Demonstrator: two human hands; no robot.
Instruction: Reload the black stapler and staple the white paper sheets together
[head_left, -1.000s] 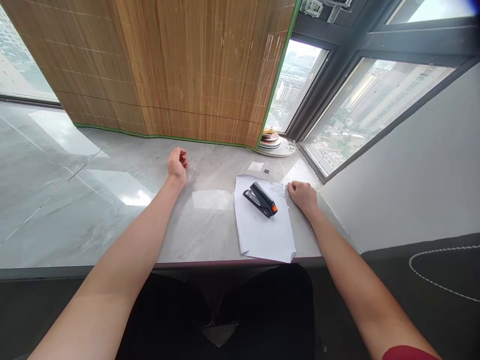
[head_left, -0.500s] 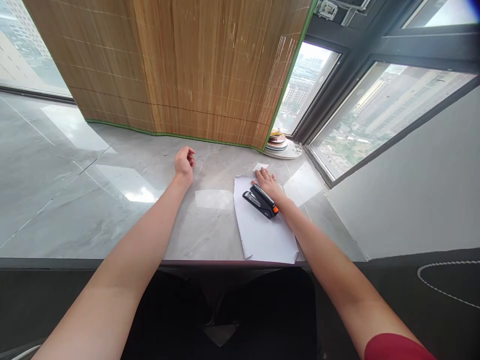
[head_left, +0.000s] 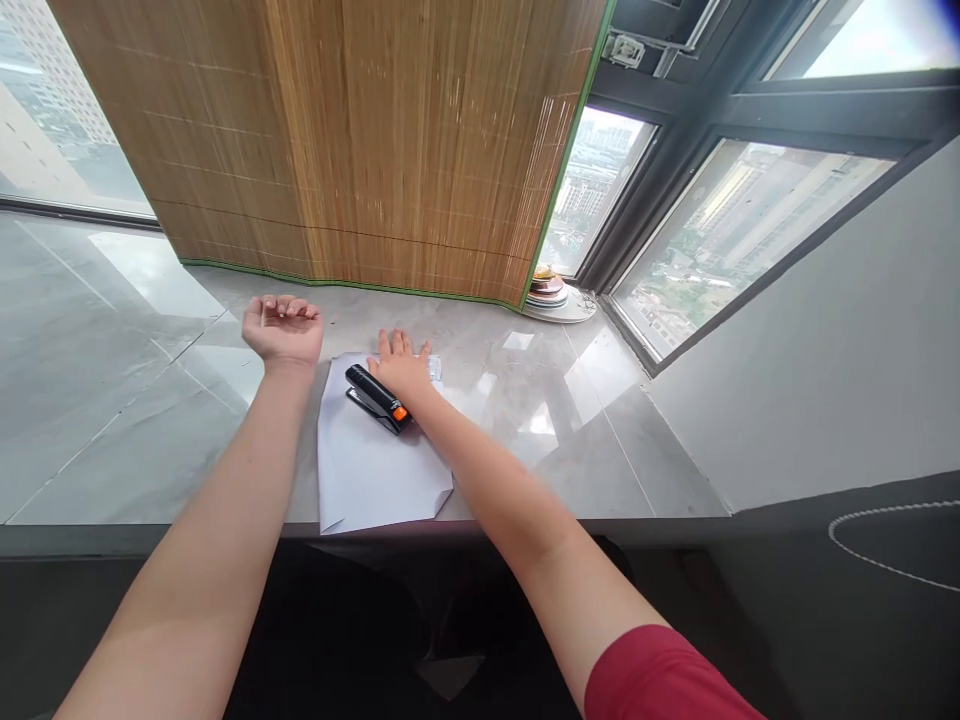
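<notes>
My right hand [head_left: 403, 370] lies flat with fingers spread over the top end of a white sheet of paper [head_left: 367, 480], which has folded lower corners. A black stapler [head_left: 377, 398] with an orange part rests on the paper, touching or very near this hand's left side. Beside the right hand's fingers is a small clear-and-white item [head_left: 435, 368], too small to name. Left of the paper's top corner, my left hand [head_left: 283, 332] is turned palm up, its fingers loosely bent and apart, with nothing in it.
The grey marble-patterned sill [head_left: 540, 470] ends at a front edge above my legs. A bamboo blind [head_left: 360, 150] with green trim hangs along the back. Stacked plates [head_left: 551, 295] stand in the corner by the window. A small white patch [head_left: 518, 341] lies right of the paper.
The paper and the stapler on it have slid left together with my right hand. My left hand has moved left and turned palm up.
</notes>
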